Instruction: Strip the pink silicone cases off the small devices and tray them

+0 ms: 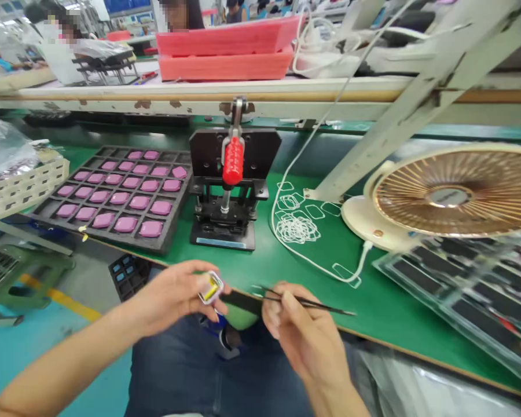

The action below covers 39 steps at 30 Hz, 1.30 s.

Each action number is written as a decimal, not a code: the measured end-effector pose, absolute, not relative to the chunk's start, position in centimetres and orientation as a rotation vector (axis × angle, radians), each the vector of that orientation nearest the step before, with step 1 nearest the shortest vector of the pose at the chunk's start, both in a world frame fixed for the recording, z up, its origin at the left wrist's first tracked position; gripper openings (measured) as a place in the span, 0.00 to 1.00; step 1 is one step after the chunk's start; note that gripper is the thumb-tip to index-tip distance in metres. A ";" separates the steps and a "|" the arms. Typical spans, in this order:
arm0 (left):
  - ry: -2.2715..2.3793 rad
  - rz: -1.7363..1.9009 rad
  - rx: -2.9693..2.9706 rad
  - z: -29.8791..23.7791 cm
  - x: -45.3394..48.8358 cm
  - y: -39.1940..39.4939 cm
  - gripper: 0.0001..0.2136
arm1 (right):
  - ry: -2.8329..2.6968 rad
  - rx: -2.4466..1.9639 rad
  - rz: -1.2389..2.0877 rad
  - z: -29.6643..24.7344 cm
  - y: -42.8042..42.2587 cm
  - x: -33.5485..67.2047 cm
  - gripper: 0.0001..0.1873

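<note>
Busy electronics bench here. A long green workbench [373,304] ran across the view, with a cream desk fan [449,197] at the right and a manual press with a red handle [233,162] near the middle. Left of the press sat a black foam tray [178,211] full of pink pads, and to its right a white cable [284,220] curled past a pile of thin wire loops [297,229].

Down by the front edge of the bench, both hands were up over the person's lap. The left hand [169,298] had its fingers curled together, pinching a small rectangular frame [211,288] with a yellow centre right at the fingertips. The frame looked tiny, light and fairly stiff, but I'd guess it's delicate and easy to drop. Its outer edges looked like the safest place to grip, leaving the yellow face free, though I couldn't tell what it was made of.

The right hand [304,336] had its thumb and fingers closed around a pair of fine black tweezers [312,303], which pointed off to the right. The right hand sat just beside the frame, but wasn't touching it.
</note>
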<state>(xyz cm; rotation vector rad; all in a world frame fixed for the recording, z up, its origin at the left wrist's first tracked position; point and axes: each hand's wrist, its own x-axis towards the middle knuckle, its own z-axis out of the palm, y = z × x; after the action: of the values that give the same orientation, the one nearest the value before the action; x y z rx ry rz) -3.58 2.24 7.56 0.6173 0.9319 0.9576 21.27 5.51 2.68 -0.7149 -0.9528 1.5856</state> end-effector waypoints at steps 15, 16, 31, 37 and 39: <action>1.099 1.138 0.690 4.2 4.3 0.7 0.19 | -1.694 -0.690 0.750 0.4 3.2 21.5 0.25; 1.108 1.144 0.697 4.2 4.3 0.7 0.19 | -1.700 -0.699 0.742 0.4 3.2 21.4 0.25; 1.148 1.162 0.708 3.9 4.4 0.6 0.22 | -1.705 -0.722 0.711 0.5 3.0 21.3 0.23; 1.245 1.127 0.854 3.7 4.0 0.2 0.20 | -1.748 -0.702 0.688 0.7 2.9 21.4 0.23; 1.244 1.119 0.860 3.7 4.0 0.1 0.20 | -1.739 -0.712 0.696 0.6 2.8 21.5 0.23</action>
<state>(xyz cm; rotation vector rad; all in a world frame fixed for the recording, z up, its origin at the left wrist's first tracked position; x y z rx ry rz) 4.00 0.14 3.73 0.8598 1.2443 1.1190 21.47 2.84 0.61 -0.7124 -1.7389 0.6956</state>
